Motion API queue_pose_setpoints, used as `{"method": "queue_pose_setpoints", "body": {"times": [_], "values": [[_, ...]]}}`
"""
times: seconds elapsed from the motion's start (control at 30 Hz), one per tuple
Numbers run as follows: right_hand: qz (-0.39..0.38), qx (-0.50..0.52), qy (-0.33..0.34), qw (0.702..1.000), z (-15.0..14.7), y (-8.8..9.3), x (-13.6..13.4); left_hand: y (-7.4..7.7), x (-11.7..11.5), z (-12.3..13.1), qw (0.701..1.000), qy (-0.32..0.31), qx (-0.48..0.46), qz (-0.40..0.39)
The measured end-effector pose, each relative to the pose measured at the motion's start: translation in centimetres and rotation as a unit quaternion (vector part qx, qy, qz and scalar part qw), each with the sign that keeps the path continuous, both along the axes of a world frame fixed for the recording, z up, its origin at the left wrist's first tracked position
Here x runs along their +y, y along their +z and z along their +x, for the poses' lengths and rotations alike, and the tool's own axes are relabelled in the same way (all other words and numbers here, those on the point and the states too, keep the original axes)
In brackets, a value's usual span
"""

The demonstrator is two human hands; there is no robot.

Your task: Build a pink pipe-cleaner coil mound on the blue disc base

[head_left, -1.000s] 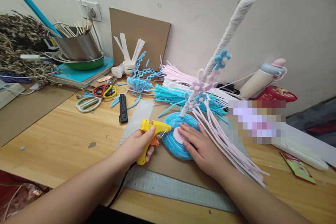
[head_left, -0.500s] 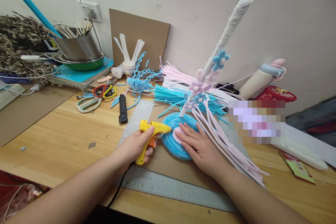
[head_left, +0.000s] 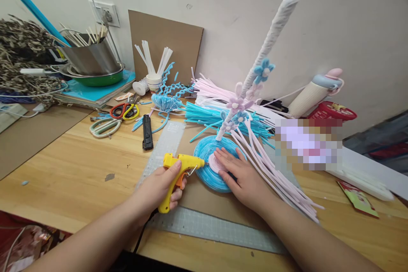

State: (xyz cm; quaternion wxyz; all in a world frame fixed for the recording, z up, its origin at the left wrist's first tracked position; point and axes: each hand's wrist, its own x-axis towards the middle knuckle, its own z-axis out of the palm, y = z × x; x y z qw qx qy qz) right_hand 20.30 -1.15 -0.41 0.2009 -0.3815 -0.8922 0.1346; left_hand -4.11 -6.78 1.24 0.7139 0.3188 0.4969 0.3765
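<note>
My left hand [head_left: 167, 185] is wrapped round a yellow glue gun [head_left: 183, 162] with an orange trigger, its nozzle pointing right at the pale centre of a blue coiled disc [head_left: 204, 174]. Flat on that disc lies my right hand [head_left: 240, 174], fingers stretched over part of the pink middle [head_left: 214, 164]. From the disc's far edge a white wrapped post [head_left: 270, 36] rises, leaning right. Blue and pink fuzzy flowers [head_left: 237, 103] sit along its lower part. Under the disc is a brown cardboard sheet [head_left: 204, 206] on a grey cutting mat [head_left: 229, 229].
Blue pipe cleaners [head_left: 200, 115] and pink pipe cleaners [head_left: 274, 170] spread behind and right of the disc. Scissors [head_left: 105, 127], a black cutter [head_left: 147, 131] and a paper cup of glue sticks [head_left: 154, 80] stand left. A tumbler [head_left: 310, 93] leans at the back right.
The glue gun has drawn slightly left and down, its nozzle still near the pink centre. My right hand stays on the disc. The whole view has shifted a little.
</note>
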Motion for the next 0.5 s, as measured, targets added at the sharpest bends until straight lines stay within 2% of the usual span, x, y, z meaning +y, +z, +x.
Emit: {"method": "queue_pose_setpoints", "body": {"times": [0.5], "values": [[-0.030, 0.028, 0.021, 0.999, 0.4, 0.3, 0.1, -0.1, -1.3, 1.8, 0.999, -0.026, 0.028, -0.002]]}}
